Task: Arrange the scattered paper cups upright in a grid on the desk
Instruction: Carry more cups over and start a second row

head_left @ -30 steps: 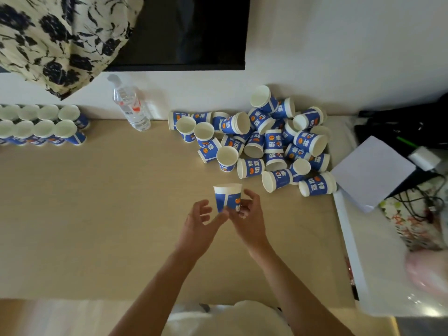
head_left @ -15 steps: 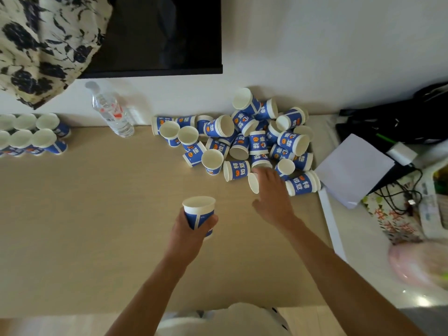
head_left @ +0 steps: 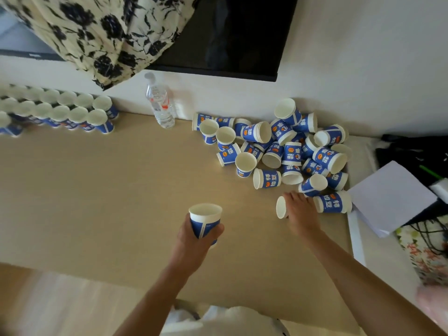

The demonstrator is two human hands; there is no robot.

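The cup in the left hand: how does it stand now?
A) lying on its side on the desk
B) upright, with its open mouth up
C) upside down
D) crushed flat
B: the left hand grips the held cup around its blue wall, and the cup's white open mouth faces up; the right hand closes over a lying cup instead.
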